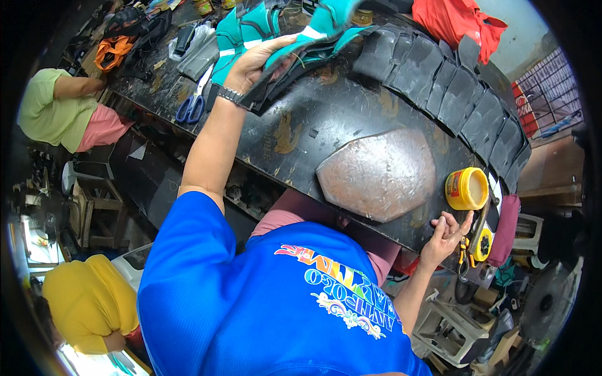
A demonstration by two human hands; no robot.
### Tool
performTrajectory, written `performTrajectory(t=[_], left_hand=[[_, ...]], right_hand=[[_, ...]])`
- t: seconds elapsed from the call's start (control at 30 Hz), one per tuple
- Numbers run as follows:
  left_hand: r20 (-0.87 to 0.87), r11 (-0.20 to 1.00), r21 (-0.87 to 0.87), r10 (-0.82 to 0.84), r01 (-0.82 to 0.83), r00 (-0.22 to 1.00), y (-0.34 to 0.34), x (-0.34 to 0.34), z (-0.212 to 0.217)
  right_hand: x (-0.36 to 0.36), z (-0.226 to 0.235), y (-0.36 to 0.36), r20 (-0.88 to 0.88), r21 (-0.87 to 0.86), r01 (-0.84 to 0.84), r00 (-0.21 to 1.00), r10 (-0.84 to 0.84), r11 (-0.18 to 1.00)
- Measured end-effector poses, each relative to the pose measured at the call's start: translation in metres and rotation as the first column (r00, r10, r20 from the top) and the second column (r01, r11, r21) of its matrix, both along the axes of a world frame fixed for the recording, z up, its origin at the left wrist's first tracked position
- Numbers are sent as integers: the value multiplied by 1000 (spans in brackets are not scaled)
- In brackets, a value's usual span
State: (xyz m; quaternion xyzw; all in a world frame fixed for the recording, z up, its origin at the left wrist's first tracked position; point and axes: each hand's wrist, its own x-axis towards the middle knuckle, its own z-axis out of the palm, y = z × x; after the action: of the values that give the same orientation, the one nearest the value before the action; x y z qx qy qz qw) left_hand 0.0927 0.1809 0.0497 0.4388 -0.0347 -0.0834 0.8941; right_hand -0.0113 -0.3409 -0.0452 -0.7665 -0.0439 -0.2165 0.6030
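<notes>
At eleven o'clock, the left hand [256, 65] grips teal-and-black pieces [325, 25] that reach past twelve; toward three lies a brown slab [381, 175]; near four, the right hand [443, 239], fingers half open, is just beside a yellow jar [456, 190].

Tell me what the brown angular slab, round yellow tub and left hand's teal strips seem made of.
Brown angular slab: stone or metal, unclear; mottled, worn sheen. Round yellow tub: likely plastic; smooth, glossy wall. Teal strips in the left hand: apparently fabric; matte, softly bending.
</notes>
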Motion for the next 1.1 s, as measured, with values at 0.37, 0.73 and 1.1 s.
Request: performTrajectory(t=[0.37, 0.73, 1.1], left_hand=[[349, 977, -204, 138, -69, 927, -75, -18, -34], [563, 562, 791, -514, -242, 647, -195, 15, -74], [148, 442, 889, -527, 121, 837, -187, -16, -33]], right_hand=[[2, -3, -1, 13, -19, -23, 1000, 24, 1000], [-6, 13, -2, -5, -34, -32, 999, 32, 999], [93, 100, -64, -85, -898, 43, 959, -269, 438]])
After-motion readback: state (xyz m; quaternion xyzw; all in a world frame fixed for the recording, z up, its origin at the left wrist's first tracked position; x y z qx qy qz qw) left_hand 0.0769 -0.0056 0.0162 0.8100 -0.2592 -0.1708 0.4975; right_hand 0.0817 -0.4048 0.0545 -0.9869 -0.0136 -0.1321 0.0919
